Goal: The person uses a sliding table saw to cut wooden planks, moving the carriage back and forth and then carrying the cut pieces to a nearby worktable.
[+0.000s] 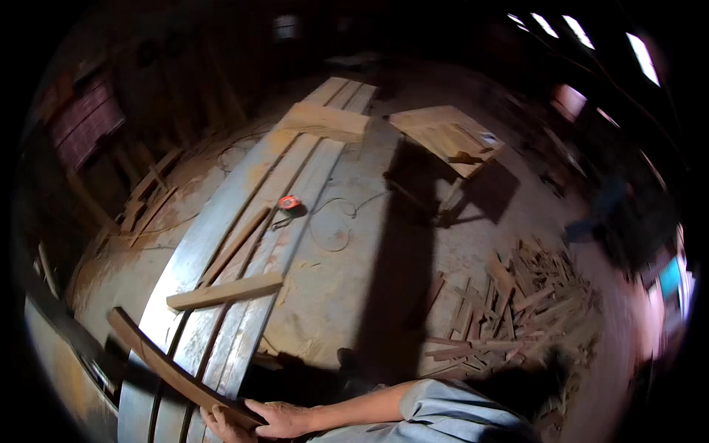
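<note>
A curved, dark brown wooden piece [168,368] slants over the near end of a long slotted metal table [177,277]. My left hand [226,425] is closed round its near end, low in the view. Right beside it, my right hand [282,420] grips the same end, thumb along the wood; its other fingers are partly hidden. Farther up the table, a straight wooden bar [225,292] lies across the slots. Touching or close to it, a thinner wooden strip [235,246] runs lengthwise. A red and black tape measure [290,204] sits beyond them.
A broad wooden board [325,121] lies across the table's far part. To the right stands a wooden-topped bench [447,136]. A large heap of wood offcuts [524,303] covers the floor at right; more scraps [151,203] lie at left. A thin cord [331,247] curls on the floor.
</note>
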The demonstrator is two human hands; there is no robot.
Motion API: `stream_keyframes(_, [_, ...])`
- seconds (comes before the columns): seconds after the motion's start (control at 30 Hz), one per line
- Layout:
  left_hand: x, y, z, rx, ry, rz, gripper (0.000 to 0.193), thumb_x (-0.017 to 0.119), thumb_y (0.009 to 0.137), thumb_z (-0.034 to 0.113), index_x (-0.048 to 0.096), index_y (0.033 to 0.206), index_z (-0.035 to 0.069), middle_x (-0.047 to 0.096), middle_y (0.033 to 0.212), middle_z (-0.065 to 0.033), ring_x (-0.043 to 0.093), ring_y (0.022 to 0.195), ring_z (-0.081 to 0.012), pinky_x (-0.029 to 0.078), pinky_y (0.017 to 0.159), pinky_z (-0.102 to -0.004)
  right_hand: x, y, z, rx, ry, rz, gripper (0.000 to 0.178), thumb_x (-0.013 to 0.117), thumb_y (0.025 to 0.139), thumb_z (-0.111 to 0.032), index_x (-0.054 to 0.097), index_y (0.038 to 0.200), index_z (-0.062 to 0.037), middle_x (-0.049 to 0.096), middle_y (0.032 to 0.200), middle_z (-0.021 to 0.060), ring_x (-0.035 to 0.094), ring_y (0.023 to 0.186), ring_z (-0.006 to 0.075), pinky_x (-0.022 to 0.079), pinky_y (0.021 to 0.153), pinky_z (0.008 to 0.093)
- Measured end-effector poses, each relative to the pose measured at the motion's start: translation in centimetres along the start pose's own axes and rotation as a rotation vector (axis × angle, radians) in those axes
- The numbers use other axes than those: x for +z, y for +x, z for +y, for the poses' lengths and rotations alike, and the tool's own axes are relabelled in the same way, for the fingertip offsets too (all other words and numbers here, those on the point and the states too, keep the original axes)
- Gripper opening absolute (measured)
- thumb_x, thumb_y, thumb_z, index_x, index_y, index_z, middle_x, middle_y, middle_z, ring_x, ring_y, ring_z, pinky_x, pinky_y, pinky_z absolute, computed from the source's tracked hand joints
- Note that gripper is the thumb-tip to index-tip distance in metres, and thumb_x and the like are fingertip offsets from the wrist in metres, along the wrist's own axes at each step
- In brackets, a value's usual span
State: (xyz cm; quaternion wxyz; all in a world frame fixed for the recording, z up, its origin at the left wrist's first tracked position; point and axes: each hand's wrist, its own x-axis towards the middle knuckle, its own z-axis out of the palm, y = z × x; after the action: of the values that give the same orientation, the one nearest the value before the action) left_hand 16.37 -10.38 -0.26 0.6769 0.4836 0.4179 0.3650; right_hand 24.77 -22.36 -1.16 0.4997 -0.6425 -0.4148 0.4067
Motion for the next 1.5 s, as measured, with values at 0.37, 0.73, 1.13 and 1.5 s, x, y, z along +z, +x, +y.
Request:
stream_keyframes(0.37, [36.5,-7.7,-4.3,0.01,0.269,-0.651,0.038,0.06,0.096,0.018,0.047,0.128,0.004,0.057,0.112,-0.011,0.056,0.096,-0.0205,0.049,0.079,-0.0358,-29.9,-13.6,4.5,0.378,0.13,0.45,0.043,0.082,0.075,-0.022,0.063,0.097,0.0094,0.069,0.09,0.0155,0.064,0.083,0.0189,0.053,0.069,0.0382])
stream_keyframes(0.73, [53.0,-5.4,-11.1,0.044,0.633,-1.052,0.042,0.062,0.098,0.025,0.058,0.13,0.0,0.069,0.12,-0.0199,0.066,0.113,-0.0346,0.051,0.098,-0.041,-45.1,-29.4,14.1,0.369,0.645,1.393,0.021,0.057,0.096,-0.026,0.052,0.1,-0.0057,0.047,0.076,0.0059,0.043,0.051,0.0157,0.036,0.047,0.0294])
stream_keyframes(1.13, [71.9,6.6,-22.4,-0.354,0.296,-0.911,0.041,0.07,0.097,0.023,0.055,0.123,-0.006,0.066,0.095,-0.0113,0.064,0.081,-0.018,0.052,0.073,-0.0307,-73.0,-30.3,15.6,0.255,0.68,1.566,0.019,0.062,0.099,-0.022,0.054,0.107,-0.0062,0.052,0.077,0.0019,0.05,0.057,0.0124,0.039,0.05,0.0299])
stream_keyframes(1.5, [90.2,11.8,-25.9,-0.1,0.636,-1.149,0.031,0.061,0.093,0.0,0.055,0.122,-0.005,0.065,0.098,-0.0099,0.063,0.084,-0.0162,0.053,0.076,-0.0303,-89.0,-34.2,24.2,0.311,0.586,1.721,0.021,0.064,0.096,-0.019,0.059,0.111,-0.0049,0.058,0.079,0.0025,0.054,0.058,0.0132,0.041,0.047,0.0323])
